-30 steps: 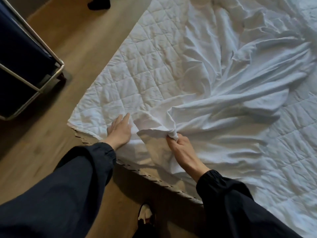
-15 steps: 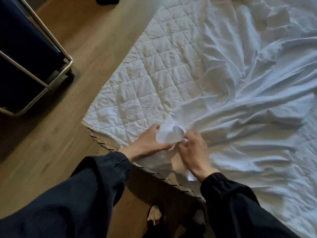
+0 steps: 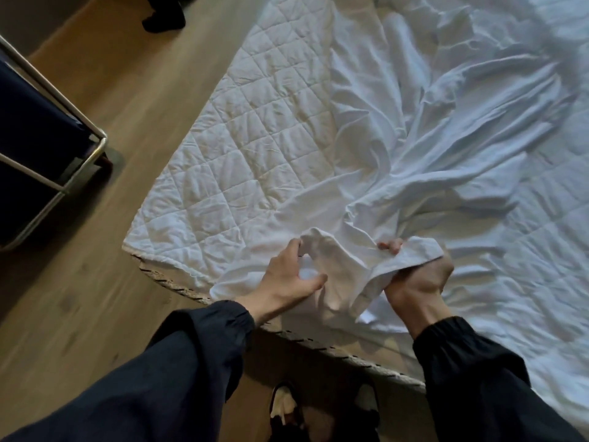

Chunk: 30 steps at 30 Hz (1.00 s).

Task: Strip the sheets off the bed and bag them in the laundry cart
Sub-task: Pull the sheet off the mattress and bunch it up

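Observation:
A crumpled white sheet (image 3: 430, 148) lies loose over the bed's quilted mattress pad (image 3: 255, 148). Its near edge is bunched at the bed's front corner. My right hand (image 3: 417, 279) grips a fold of that edge, fingers curled round the cloth. My left hand (image 3: 291, 275) holds the neighbouring fold, fingertips tucked under the cloth and thumb spread. The laundry cart (image 3: 47, 148), dark blue fabric in a metal tube frame, stands on the floor at the left, apart from the bed.
Wooden floor (image 3: 95, 282) runs between the cart and the bed. My shoes (image 3: 287, 409) show below, close to the bed's patterned base edge (image 3: 178, 282). Another person's dark shoe (image 3: 164, 20) stands on the floor at the top left.
Both hands, close together on the bunched sheet corner a moment ago, have spread apart along the sheet's edge. The right hand has turned and lifted its fold.

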Each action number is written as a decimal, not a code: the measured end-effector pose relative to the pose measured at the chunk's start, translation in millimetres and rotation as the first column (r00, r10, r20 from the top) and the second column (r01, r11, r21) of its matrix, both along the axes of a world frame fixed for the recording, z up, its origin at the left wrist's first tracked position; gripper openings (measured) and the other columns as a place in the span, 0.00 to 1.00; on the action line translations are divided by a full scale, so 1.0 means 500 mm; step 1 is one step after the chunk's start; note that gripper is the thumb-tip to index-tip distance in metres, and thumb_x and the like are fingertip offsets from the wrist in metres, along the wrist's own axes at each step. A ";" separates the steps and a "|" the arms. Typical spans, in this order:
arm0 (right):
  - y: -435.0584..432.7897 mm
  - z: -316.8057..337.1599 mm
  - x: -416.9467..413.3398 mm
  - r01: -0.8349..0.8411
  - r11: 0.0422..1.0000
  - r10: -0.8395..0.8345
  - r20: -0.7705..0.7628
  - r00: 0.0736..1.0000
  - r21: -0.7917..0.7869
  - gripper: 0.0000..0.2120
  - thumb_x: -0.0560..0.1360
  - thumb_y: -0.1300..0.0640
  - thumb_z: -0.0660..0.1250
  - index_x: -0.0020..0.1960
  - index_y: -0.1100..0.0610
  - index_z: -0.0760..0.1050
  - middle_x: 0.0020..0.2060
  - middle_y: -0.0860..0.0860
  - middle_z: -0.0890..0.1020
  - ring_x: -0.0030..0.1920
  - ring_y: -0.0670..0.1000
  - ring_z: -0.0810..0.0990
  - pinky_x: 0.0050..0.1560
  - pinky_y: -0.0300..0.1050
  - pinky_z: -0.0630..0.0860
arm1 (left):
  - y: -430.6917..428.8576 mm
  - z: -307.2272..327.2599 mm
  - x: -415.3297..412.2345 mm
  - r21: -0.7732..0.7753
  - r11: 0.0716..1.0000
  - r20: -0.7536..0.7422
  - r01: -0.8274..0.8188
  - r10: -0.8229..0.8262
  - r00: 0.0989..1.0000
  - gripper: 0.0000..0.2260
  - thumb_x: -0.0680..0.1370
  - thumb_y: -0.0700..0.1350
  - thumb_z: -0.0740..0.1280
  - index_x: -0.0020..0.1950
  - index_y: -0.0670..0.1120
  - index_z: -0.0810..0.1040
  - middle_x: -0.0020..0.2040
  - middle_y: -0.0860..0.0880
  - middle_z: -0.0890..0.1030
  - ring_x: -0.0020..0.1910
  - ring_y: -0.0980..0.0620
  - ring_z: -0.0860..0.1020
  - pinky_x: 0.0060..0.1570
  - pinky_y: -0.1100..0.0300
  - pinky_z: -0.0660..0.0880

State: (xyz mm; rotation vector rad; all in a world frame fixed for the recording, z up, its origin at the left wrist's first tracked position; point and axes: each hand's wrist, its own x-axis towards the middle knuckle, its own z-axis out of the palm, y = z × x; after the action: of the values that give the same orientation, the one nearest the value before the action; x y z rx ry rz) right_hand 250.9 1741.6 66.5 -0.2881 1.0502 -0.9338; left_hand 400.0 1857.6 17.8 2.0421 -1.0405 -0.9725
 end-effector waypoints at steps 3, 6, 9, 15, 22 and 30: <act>0.010 -0.003 -0.020 -0.283 0.949 0.254 -0.196 0.947 -0.137 0.14 0.69 0.58 0.59 0.33 0.61 0.80 0.36 0.59 0.82 0.42 0.56 0.79 0.49 0.49 0.73 | -0.028 0.034 -0.035 -0.048 0.963 -0.380 -0.267 0.229 0.896 0.12 0.73 0.46 0.70 0.49 0.38 0.76 0.45 0.39 0.82 0.42 0.44 0.80 0.47 0.42 0.77; 0.021 0.000 -0.024 -0.470 0.850 0.342 -0.429 0.836 -0.238 0.13 0.69 0.57 0.60 0.40 0.65 0.80 0.49 0.55 0.83 0.49 0.52 0.80 0.51 0.47 0.73 | -0.043 0.063 -0.047 -0.060 0.937 -0.579 -0.345 0.249 0.776 0.10 0.74 0.45 0.68 0.50 0.40 0.81 0.48 0.39 0.83 0.45 0.46 0.80 0.48 0.49 0.76; 0.028 0.023 -0.021 -0.583 0.746 0.403 -0.479 0.780 -0.321 0.09 0.65 0.56 0.63 0.39 0.59 0.78 0.55 0.46 0.80 0.53 0.43 0.79 0.49 0.37 0.74 | -0.048 0.096 -0.056 -0.115 0.952 -0.580 -0.283 0.167 0.797 0.07 0.73 0.44 0.68 0.46 0.42 0.83 0.45 0.40 0.84 0.43 0.46 0.80 0.45 0.52 0.76; 0.049 0.047 0.004 -0.566 0.721 0.234 -0.629 0.742 -0.399 0.04 0.76 0.52 0.66 0.44 0.46 0.78 0.56 0.53 0.77 0.60 0.53 0.76 0.60 0.57 0.75 | -0.068 0.138 -0.078 -0.239 0.916 -0.219 -0.323 0.273 0.937 0.11 0.76 0.45 0.70 0.41 0.40 0.73 0.34 0.46 0.75 0.33 0.55 0.73 0.33 0.57 0.73; 0.074 0.077 -0.022 -0.193 0.857 -0.134 -0.568 0.812 -0.478 0.06 0.81 0.56 0.61 0.49 0.56 0.75 0.41 0.52 0.79 0.41 0.48 0.78 0.41 0.46 0.77 | -0.083 0.191 -0.054 -0.376 0.705 -0.109 -0.601 0.611 0.784 0.08 0.78 0.38 0.63 0.39 0.45 0.69 0.34 0.52 0.71 0.31 0.59 0.69 0.32 0.66 0.67; 0.078 0.120 0.026 -0.214 0.893 0.049 -0.388 0.920 -0.396 0.06 0.79 0.61 0.64 0.44 0.57 0.78 0.33 0.49 0.80 0.33 0.42 0.79 0.35 0.35 0.76 | -0.037 0.200 -0.135 -0.341 0.938 -0.178 -0.066 0.005 0.984 0.09 0.76 0.51 0.64 0.45 0.46 0.78 0.35 0.54 0.81 0.33 0.58 0.79 0.34 0.61 0.75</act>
State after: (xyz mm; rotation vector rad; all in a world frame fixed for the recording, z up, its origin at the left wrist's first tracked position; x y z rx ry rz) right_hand 263.8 1780.7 126.6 -0.9290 1.1383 -1.0033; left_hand 332.2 1839.1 117.7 1.6514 -0.9974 -0.8628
